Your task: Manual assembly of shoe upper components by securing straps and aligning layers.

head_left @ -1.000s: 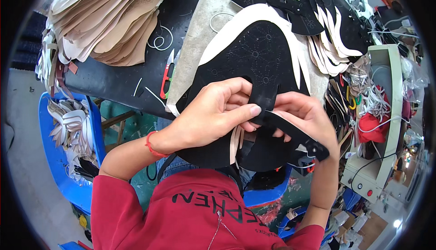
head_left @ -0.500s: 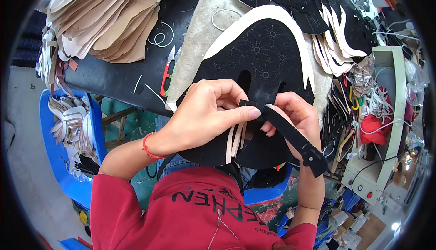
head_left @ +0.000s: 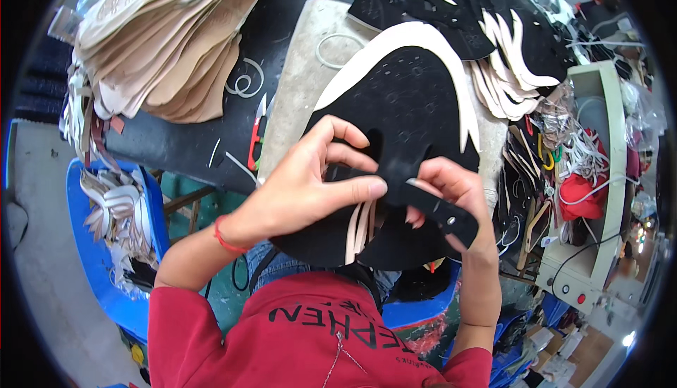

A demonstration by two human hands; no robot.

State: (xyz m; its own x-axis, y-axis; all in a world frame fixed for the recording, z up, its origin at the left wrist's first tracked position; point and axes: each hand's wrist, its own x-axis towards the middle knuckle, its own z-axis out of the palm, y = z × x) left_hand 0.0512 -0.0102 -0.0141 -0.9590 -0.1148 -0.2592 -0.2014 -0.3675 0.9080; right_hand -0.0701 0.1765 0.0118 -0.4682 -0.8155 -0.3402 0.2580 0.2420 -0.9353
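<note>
A black shoe upper piece [head_left: 416,85] with a faint punched pattern and a broad white edge lies before me, its near part over my lap. My right hand [head_left: 451,187] pinches a black strap [head_left: 451,219] at the upper's middle; the strap's rounded end, with a small shiny fitting, hangs toward my wrist. My left hand [head_left: 321,173] is just left of the strap, thumb and fingers apart, with nothing visible between them. Below its thumb, narrow pale strips [head_left: 360,229] show against the black material. The fingertips hide part of the upper's centre.
Under the upper lies a grey board [head_left: 300,71] on the dark table. Red-handled thread snips [head_left: 257,138] lie left of it. Tan cut pieces [head_left: 162,50] are stacked far left, black and white pieces [head_left: 515,64] far right. A blue chair [head_left: 88,240] holds more pieces.
My left hand has let go of the strap and its fingers have spread. The strap's free end has swung up and inward beside my right hand. The view has shifted slightly.
</note>
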